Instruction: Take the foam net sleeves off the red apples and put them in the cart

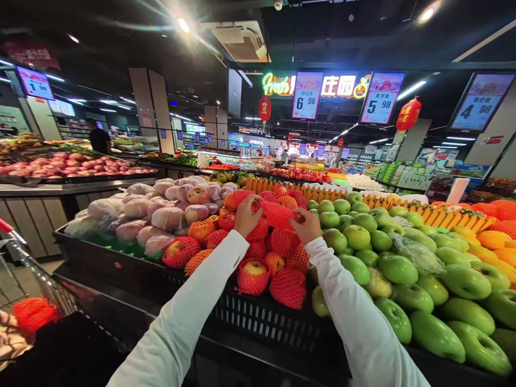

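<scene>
Red foam net [277,215] is located mid-scene, above netted apples [253,278]. Bagged apples [167,217] lie heaped at left. Left hand [245,217], grip narrow, pinches the net's left end. Right hand [308,226], grip likewise narrow, pinches its right end. Green apples [399,269] are piled at right; orange fruit [506,255] lies further right.

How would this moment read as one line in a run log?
left hand: pinching red foam net | right hand: pinching net's other side | below: net-wrapped apples | right: green apples | left: bagged fruit
</scene>
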Demonstrator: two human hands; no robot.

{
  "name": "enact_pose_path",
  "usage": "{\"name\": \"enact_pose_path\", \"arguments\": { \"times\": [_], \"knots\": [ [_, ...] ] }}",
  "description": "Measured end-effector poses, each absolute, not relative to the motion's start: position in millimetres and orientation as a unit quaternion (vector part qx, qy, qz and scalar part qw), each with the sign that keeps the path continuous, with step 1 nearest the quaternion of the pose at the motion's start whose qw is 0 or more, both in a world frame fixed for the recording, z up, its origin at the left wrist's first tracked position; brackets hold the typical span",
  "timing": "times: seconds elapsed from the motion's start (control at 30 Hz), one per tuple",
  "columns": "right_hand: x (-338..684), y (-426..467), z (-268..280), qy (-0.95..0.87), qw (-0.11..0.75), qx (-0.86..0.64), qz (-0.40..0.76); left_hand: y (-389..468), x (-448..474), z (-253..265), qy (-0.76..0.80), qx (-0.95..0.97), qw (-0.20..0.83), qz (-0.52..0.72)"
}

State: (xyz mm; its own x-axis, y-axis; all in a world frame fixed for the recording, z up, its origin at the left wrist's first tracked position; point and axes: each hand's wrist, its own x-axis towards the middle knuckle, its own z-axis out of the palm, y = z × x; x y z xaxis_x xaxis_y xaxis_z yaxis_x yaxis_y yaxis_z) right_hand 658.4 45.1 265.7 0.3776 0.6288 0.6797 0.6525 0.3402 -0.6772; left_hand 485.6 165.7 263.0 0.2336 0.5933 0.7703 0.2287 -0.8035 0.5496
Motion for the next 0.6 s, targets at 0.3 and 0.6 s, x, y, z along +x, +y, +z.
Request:
{"name": "enact_pose_path", "arguments": {
  "times": [0.3, 0.6],
  "knots": [
    [678, 51, 258, -0.428, 0.682, -0.584, -0.105, 179, 473, 263, 0.391, 0.674, 0.188, 0.598],
    [685, 65, 249, -0.463, 0.564, -0.659, -0.183, 207, 470, 249, 0.746, 0.571, 0.148, 0.31]
  ]
}}
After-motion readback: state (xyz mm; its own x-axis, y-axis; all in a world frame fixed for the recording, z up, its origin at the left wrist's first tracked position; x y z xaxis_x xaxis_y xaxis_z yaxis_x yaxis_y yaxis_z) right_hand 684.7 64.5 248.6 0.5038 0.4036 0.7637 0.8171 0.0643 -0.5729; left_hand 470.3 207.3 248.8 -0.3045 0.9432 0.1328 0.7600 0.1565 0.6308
